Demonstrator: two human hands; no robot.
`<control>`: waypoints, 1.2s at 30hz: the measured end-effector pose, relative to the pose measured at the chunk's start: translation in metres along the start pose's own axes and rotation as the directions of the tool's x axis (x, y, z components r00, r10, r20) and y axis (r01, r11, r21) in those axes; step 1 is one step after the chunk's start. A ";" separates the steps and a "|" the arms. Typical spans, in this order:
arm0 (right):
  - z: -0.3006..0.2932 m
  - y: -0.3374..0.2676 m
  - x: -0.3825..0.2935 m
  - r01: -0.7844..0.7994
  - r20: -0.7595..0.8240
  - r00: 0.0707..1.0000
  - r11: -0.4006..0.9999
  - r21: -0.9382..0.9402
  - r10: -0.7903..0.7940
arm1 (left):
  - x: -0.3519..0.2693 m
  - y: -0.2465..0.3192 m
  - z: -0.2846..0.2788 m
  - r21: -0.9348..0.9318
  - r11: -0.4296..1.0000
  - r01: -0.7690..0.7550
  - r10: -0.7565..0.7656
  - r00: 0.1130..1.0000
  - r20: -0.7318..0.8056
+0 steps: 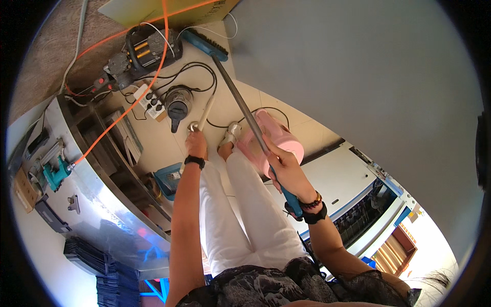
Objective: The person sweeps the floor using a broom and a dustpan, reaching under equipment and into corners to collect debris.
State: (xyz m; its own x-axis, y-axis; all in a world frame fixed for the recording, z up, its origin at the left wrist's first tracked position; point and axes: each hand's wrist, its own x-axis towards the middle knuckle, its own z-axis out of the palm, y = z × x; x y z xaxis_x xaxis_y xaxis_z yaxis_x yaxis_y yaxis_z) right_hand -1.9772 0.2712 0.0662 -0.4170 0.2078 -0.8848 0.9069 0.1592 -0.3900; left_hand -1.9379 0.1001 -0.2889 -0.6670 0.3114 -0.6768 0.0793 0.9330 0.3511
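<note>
My right hand point(287, 169) grips the blue lower end of a broom's handle point(245, 107). The broom's blue head point(205, 44), with dark bristles, is on the tiled floor at the far end, beside the base of a large grey panel. My left hand point(196, 145) is closed round a pale stick point(206, 111) that slants past my shoe. Below that hand a blue dustpan point(168, 181) with small scraps in it rests low by the metal table; the stick appears to be its handle, though my wrist hides part of it. A pink plastic bin point(268, 142) appears tipped beside my right leg.
A corded power tool point(145, 53), a white power strip point(149, 101) and a dark jug point(178, 105) stand on the floor among loose cables. An orange hose point(126, 111) crosses to a teal air gun point(57, 174) on the metal table point(103, 215). The grey panel point(345, 69) borders the right.
</note>
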 end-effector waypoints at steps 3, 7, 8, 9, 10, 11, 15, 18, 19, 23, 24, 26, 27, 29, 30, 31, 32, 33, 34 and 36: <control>-0.003 0.000 -0.009 -0.059 0.036 0.998 0.997 0.051 0.057 | 0.030 0.008 0.012 0.052 0.998 -0.018 0.028 0.981 -0.194; -0.007 0.001 0.004 -0.051 0.029 0.998 0.998 0.028 0.050 | 0.068 0.051 -0.002 0.209 0.976 -0.060 0.074 0.996 -0.058; -0.003 -0.002 0.010 -0.039 0.039 0.999 0.999 0.005 0.038 | 0.078 0.045 0.004 0.352 0.936 -0.023 0.095 0.977 -0.189; 0.002 -0.004 0.015 -0.038 0.053 0.998 0.999 -0.002 0.038 | 0.087 0.035 0.013 0.481 0.876 0.035 0.131 0.942 -0.308; 0.005 -0.005 0.016 -0.015 0.028 0.999 1.000 -0.018 0.015 | 0.091 0.031 0.016 0.553 0.830 0.074 0.123 0.942 -0.311; 0.008 -0.005 0.016 0.010 0.004 1.000 0.999 -0.036 -0.010 | 0.097 0.023 0.017 0.527 0.846 0.079 0.072 0.963 -0.261; 0.003 0.012 0.018 -0.037 -0.066 0.997 0.999 -0.007 0.036 | 0.095 0.005 0.013 0.413 0.910 0.036 0.094 0.952 -0.291; 0.004 0.023 0.015 -0.070 -0.049 0.997 0.996 -0.056 0.067 | 0.073 -0.009 0.021 0.367 0.922 0.124 -0.001 0.948 -0.318; 0.005 0.028 0.014 -0.067 -0.052 0.997 0.996 -0.051 0.064 | 0.069 -0.008 0.018 0.370 0.921 0.121 0.004 0.947 -0.320; 0.007 0.062 0.013 -0.056 -0.081 0.995 0.998 -0.005 0.055 | 0.042 0.020 -0.003 0.414 0.909 -0.054 0.099 0.991 -0.089; 0.010 0.067 0.012 0.007 -0.053 0.999 1.000 0.012 -0.006 | 0.033 0.016 -0.003 0.340 0.940 0.023 0.029 0.988 -0.150; 0.012 0.074 0.005 -0.001 -0.058 0.998 1.000 -0.003 0.001 | 0.014 0.018 -0.010 0.209 0.974 0.084 -0.047 0.983 -0.177; 0.016 0.074 0.003 -0.013 -0.045 0.999 1.000 -0.026 0.012 | 0.004 0.007 -0.012 0.180 0.979 0.093 -0.072 0.990 -0.121; 0.012 0.087 -0.003 -0.009 -0.084 0.996 1.000 -0.028 0.007 | -0.018 0.021 -0.035 0.037 0.999 0.026 -0.027 1.000 0.007; 0.009 0.092 -0.006 -0.014 -0.102 0.995 0.999 -0.037 0.010 | -0.029 0.030 -0.050 0.043 0.999 0.004 -0.003 1.000 -0.009; 0.008 0.096 -0.012 -0.005 -0.120 0.993 1.000 -0.026 0.002 | -0.044 0.035 -0.060 0.052 0.999 -0.007 0.004 0.998 0.064; 0.009 0.099 -0.017 -0.024 -0.140 0.990 0.999 -0.026 0.020 | -0.059 0.041 -0.071 0.062 0.998 -0.019 0.011 0.991 0.136; 0.012 0.099 -0.022 -0.031 -0.143 0.989 0.999 -0.029 0.026 | -0.074 0.033 -0.077 0.072 0.997 -0.022 0.013 0.993 0.118; 0.018 0.099 -0.026 -0.001 -0.129 0.992 1.000 -0.029 -0.003 | -0.086 0.015 -0.077 0.083 0.996 0.013 -0.018 0.997 0.070; 0.023 0.113 -0.032 -0.011 -0.118 0.993 1.000 -0.017 0.009 | -0.109 0.012 -0.100 0.033 0.999 0.037 -0.039 0.999 0.039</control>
State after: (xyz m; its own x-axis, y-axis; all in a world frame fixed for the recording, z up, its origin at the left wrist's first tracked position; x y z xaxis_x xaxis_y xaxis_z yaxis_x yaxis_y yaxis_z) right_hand -1.8599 0.2600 0.0445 -0.4132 0.3217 -0.8519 0.9102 0.1735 -0.3760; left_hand -1.9385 0.0596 -0.1457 -0.6406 0.2818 -0.7143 0.0784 0.9494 0.3043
